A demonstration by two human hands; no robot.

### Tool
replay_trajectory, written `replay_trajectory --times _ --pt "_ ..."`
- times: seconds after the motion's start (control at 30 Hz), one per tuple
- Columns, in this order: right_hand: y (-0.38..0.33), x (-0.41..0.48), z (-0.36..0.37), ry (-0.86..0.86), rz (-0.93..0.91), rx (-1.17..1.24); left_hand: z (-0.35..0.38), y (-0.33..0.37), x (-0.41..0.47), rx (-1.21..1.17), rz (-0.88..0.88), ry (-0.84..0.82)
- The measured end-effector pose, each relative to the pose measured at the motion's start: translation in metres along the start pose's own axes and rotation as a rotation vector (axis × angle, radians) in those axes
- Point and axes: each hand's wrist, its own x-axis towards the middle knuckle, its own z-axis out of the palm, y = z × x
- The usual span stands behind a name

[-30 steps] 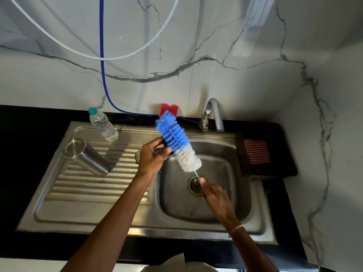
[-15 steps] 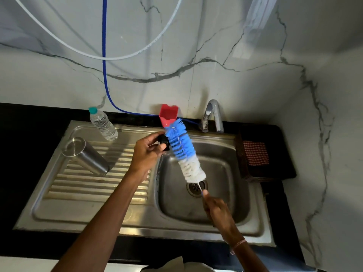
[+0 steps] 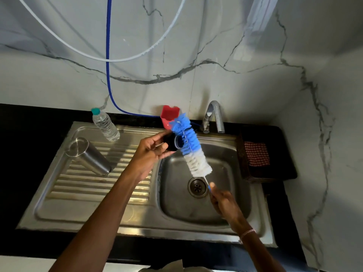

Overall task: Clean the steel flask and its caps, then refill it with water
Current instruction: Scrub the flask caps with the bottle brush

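Bottle brush (image 3: 189, 142) lower, against cap (image 3: 170, 142)

Items counted in the head view:

- Hands: two. One left hand (image 3: 152, 149) and one right hand (image 3: 224, 201) are seen.
- Black caps: one cap (image 3: 170, 142) is counted, held at the left hand.
- Bottle brushes: one brush (image 3: 189, 146), with blue and white bristles.
- Steel flasks: one flask (image 3: 88, 157) is recorded, lying on the drainboard.
- Plastic water bottles: one bottle (image 3: 105, 125), with a teal cap.
- Sinks: one steel sink (image 3: 78, 209), with one drain (image 3: 197, 187).
- Taps: one tap (image 3: 214, 117).
- Red containers: one (image 3: 169, 113).
- Checked cloths: one (image 3: 256, 154), in one dark tray (image 3: 245, 169).
- Hoses on the wall: two are counted, one blue hose (image 3: 107, 55) and one white hose (image 3: 121, 59).
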Motion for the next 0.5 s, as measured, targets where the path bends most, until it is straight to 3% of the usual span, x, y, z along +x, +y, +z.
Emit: replay_trajectory --times 0.23,0.43,0.5 --pt "-0.037 0.01 0.002 0.05 -0.068 0.095 0.02 -0.015 -0.003 0.048 -0.048 -0.074" --pt "-0.01 -0.025 0.014 -0.078 0.043 0.332 0.021 -0.015 0.0 -0.137 -0.023 0.081" --pt "-0.021 -0.023 0.016 -0.047 0.039 0.309 0.033 -0.028 -0.005 -0.14 -0.03 0.096"
